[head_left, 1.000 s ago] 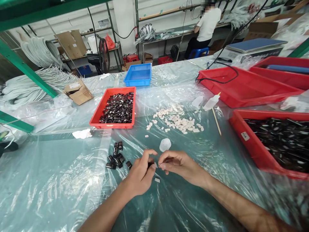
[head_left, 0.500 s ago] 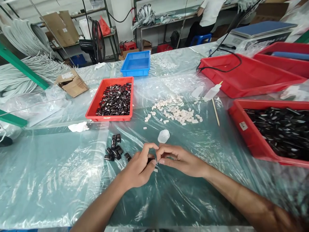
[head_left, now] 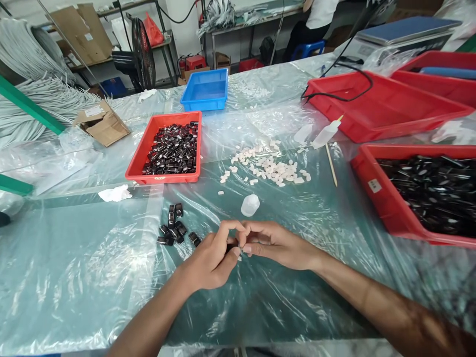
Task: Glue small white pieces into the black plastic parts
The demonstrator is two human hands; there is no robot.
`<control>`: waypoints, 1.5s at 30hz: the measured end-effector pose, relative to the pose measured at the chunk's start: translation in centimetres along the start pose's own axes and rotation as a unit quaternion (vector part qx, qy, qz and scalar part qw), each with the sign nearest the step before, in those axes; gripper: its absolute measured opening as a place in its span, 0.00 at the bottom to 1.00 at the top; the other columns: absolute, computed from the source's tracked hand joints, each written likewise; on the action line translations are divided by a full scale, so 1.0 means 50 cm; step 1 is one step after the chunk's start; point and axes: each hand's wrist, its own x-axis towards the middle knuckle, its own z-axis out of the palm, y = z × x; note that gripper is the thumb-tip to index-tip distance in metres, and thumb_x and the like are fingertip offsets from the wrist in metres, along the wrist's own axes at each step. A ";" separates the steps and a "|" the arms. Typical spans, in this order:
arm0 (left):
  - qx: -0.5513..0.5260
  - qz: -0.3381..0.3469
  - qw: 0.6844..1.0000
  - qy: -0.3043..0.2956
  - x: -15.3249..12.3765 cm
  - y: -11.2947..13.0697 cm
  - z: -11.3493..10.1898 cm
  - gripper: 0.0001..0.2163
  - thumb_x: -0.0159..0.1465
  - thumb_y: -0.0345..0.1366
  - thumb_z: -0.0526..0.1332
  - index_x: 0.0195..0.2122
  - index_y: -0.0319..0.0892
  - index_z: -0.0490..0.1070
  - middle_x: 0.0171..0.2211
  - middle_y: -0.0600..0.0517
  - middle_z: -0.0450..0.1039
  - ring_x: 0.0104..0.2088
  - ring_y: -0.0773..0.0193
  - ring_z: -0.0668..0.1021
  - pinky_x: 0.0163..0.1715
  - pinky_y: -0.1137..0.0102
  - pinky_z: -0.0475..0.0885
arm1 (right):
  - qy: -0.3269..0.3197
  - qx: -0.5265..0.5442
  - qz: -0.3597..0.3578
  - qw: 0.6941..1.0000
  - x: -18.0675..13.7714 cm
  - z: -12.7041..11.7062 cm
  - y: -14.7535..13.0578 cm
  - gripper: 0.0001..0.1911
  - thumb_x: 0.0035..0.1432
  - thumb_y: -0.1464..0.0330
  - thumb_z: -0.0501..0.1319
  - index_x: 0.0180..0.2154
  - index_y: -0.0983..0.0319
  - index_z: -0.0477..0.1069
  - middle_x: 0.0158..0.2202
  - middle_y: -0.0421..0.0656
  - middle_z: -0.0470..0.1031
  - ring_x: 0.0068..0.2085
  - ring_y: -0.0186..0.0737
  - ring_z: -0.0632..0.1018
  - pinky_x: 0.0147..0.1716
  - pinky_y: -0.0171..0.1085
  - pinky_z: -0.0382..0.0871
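Clear plastic sheeting covers a wide green bench (head_left: 92,277) in a workshop, with bundles of white cable at the upper left of the frame and a seated person in a white top at a far bench along the top edge. At lower centre, the left hand (head_left: 210,258) and the right hand (head_left: 277,245) meet fingertip to fingertip just above the sheeting. The left hand is curled, thumb and forefinger pinched on a small dark piece (head_left: 232,246) that is mostly hidden by the fingers. The right hand is likewise nearly closed, its fingertips pressed against the same spot; a tiny white piece (head_left: 240,255) shows at the point where the two hands touch, though which hand grips it cannot be told. Just left of the hands lies a small cluster of glossy black rectangular shells (head_left: 174,229). A translucent white plastic cap (head_left: 250,205) stands just beyond the hands. Further up, at centre, white plastic pellets (head_left: 269,166) lie scattered, near a small squeeze bottle (head_left: 325,135) and a thin wooden stick (head_left: 331,166). An orange-red tray of black shells (head_left: 167,176) sits left of centre, a blue tray (head_left: 205,90) behind it. A red bin of black parts (head_left: 375,196) fills the right edge.
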 end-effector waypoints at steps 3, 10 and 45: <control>0.024 0.019 1.000 0.002 -0.002 0.005 0.001 0.09 0.79 0.42 0.50 0.55 0.45 0.58 0.39 0.52 0.71 0.34 0.62 0.74 0.35 0.67 0.70 | 0.000 0.026 0.001 1.000 -0.004 0.003 -0.001 0.17 0.67 0.55 0.71 0.41 0.61 0.71 0.37 0.39 0.72 0.39 0.36 0.75 0.42 0.37 0.69; 0.020 0.041 0.999 -0.002 -0.006 0.015 0.001 0.08 0.78 0.39 0.51 0.55 0.46 0.58 0.36 0.54 0.64 0.31 0.64 0.70 0.32 0.68 0.67 | 0.025 0.006 -0.010 1.000 -0.011 0.015 -0.009 0.16 0.66 0.54 0.72 0.39 0.59 0.74 0.38 0.42 0.75 0.41 0.40 0.78 0.46 0.41 0.75; 0.187 -0.160 0.946 0.211 0.027 -0.017 -0.082 0.13 0.71 0.44 0.54 0.54 0.54 0.56 0.23 0.61 0.58 0.23 0.56 0.68 0.28 0.61 0.66 | 0.466 -0.319 -0.172 0.807 0.012 -0.315 0.041 0.12 0.71 0.61 0.57 0.50 0.59 0.72 0.40 0.44 0.78 0.31 0.39 0.71 0.41 0.40 0.70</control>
